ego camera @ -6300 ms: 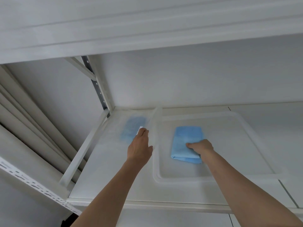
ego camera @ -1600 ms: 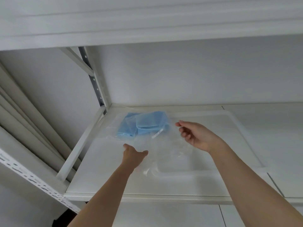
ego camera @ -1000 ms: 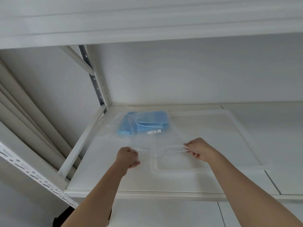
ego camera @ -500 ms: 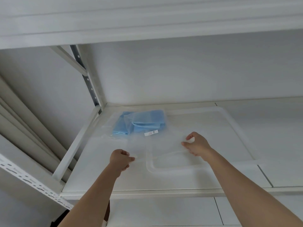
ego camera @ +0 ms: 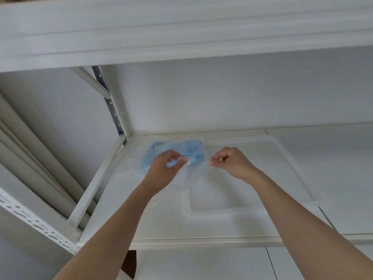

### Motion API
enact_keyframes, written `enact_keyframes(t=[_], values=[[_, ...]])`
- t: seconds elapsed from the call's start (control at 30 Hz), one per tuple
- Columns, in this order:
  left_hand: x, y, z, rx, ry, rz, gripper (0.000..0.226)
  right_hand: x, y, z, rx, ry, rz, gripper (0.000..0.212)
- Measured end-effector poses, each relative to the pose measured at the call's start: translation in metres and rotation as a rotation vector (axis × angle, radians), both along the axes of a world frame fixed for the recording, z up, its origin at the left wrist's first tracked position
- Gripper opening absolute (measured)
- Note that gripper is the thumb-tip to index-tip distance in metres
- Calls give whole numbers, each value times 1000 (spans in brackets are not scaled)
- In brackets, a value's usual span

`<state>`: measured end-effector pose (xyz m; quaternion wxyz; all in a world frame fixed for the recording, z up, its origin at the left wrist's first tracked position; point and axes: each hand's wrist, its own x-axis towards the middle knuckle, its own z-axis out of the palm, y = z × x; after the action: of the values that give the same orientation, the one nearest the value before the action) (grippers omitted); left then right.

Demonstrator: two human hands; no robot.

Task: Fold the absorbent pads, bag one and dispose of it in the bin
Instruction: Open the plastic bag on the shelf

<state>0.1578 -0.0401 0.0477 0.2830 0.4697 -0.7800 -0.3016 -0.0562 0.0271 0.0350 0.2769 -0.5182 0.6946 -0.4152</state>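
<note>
- Looks like a storeroom or supply area, plain and utilitarian.
- Built around a white metal rack: a slotted upright (ego camera: 113, 110) beyond the left hand (ego camera: 163, 168), a perforated rail (ego camera: 36, 223) down to its left.
- White shelf (ego camera: 201, 229) under both hands, another shelf board (ego camera: 181, 33) overhead.
- Bare white wall (ego camera: 222, 93) beyond the hands.
- Shallow translucent tray (ego camera: 292, 168) under the right hand (ego camera: 232, 160); blue pads (ego camera: 179, 147) sealed in clear plastic suggest medical or cleaning stock.
</note>
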Motion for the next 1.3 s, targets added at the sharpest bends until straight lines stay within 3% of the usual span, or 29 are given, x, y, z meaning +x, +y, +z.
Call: enact_keyframes(t=[0.1,0.17,0.3,0.63,0.9,1.3], values=[[-15,11,22,31,11,-288,42,12,-11,18,-84,24,43,10],[-22,11,29,-96,-9,-237,42,20,-15,30,-144,-12,44,6],[-22,5,44,-279,89,-20,14,32,-17,50,-282,-156,34,4],[-7,6,123,-384,304,-102,7,53,-13,115,-648,-329,5,12],[2,-5,104,-43,149,-63,12,55,-23,99,-250,-259,92,8],[9,-7,75,115,66,-73,13,55,-28,72,-113,-144,168,8]])
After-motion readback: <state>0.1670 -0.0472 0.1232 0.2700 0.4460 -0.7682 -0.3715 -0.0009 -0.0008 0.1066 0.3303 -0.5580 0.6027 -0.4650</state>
